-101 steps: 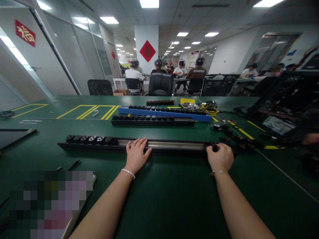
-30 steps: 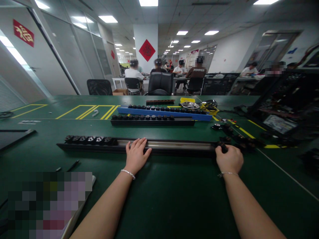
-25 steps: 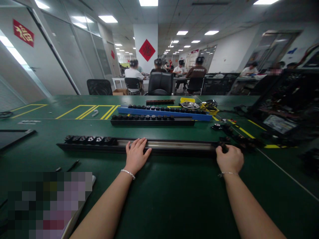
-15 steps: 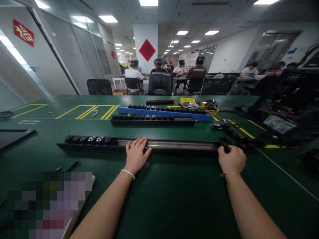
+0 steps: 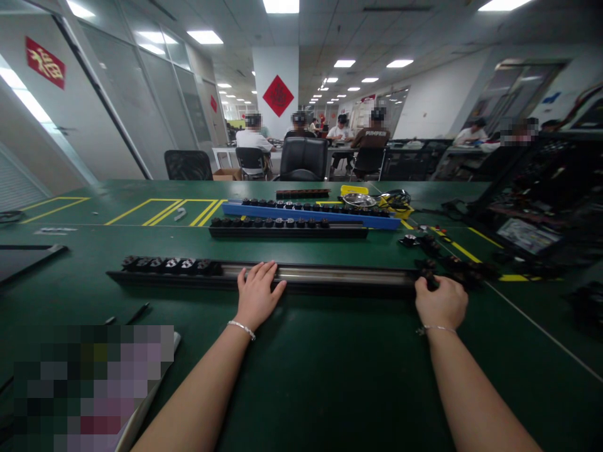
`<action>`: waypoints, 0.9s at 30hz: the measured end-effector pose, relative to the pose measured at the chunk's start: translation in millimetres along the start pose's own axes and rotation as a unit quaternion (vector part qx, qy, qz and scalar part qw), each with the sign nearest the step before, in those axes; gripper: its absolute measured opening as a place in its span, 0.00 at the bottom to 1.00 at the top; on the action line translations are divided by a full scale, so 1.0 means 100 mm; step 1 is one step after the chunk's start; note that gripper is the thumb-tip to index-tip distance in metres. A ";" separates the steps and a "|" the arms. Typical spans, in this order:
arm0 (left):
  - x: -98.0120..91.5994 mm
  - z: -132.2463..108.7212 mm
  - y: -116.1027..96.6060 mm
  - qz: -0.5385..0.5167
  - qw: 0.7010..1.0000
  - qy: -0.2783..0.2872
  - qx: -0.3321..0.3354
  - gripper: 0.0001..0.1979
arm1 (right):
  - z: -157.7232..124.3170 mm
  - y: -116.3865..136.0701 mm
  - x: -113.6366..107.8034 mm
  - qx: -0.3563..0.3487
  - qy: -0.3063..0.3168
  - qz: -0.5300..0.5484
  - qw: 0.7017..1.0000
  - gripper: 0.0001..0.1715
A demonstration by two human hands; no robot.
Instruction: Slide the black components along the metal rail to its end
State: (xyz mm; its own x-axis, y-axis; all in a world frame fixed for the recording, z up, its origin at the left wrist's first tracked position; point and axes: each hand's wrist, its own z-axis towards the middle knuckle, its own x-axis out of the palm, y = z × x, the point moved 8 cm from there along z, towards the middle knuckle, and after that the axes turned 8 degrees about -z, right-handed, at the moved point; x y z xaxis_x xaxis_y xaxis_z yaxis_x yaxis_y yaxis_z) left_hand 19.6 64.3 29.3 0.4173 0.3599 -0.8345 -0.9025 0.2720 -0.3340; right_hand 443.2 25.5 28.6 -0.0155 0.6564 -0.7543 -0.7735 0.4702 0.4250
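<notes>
A long black rail (image 5: 330, 276) with a metal channel lies across the green table in front of me. Several black clip parts (image 5: 169, 264) sit in its left end. My left hand (image 5: 257, 296) lies flat on the rail's middle, fingers stretched out. My right hand (image 5: 441, 302) is at the rail's right end, fingers curled around a small black part (image 5: 428, 277) that is mostly hidden. A loose heap of similar black parts (image 5: 455, 265) lies just beyond that hand.
Two more rails, one black (image 5: 288, 230) and one blue (image 5: 311, 213), lie further back, filled with parts. A metal bowl (image 5: 358, 200) and yellow tray (image 5: 354, 189) stand behind them. Dark equipment (image 5: 532, 213) crowds the right side. Other people sit at far desks.
My right hand has slid to the right along the rail, from short of its end to the end itself. My left hand has stayed flat in place.
</notes>
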 end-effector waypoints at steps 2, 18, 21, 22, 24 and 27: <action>0.00 0.00 0.00 0.001 1.000 0.002 -0.002 0.21 | 0.01 0.00 0.00 -0.011 -0.013 0.004 1.000 0.21; -0.04 -0.01 -0.02 -0.022 1.000 -0.012 0.003 0.12 | 0.04 -0.12 0.00 0.021 -0.019 0.013 0.999 0.22; -0.05 -0.01 -0.02 -0.029 0.999 -0.017 0.003 0.10 | 0.04 -0.13 0.01 0.028 -0.016 0.003 0.999 0.23; -0.05 -0.01 -0.02 -0.031 0.999 -0.019 0.003 0.10 | 0.04 -0.13 0.01 0.029 -0.019 0.003 0.999 0.23; -0.05 -0.01 -0.01 -0.032 0.999 -0.022 0.004 0.10 | 0.04 -0.14 0.00 0.032 -0.026 0.010 0.999 0.23; -0.05 -0.01 0.00 -0.032 0.999 -0.024 0.005 0.10 | 0.04 -0.15 0.00 0.037 -0.029 0.019 0.999 0.22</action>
State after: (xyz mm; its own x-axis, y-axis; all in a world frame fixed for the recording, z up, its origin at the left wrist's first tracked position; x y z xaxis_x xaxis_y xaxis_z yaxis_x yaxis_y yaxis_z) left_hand 17.7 61.7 32.9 0.4781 0.3844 -0.7897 -0.8733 0.3040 -0.3808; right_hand 457.4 20.7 24.1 -0.0064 0.7070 -0.7072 -0.7244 0.4842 0.4906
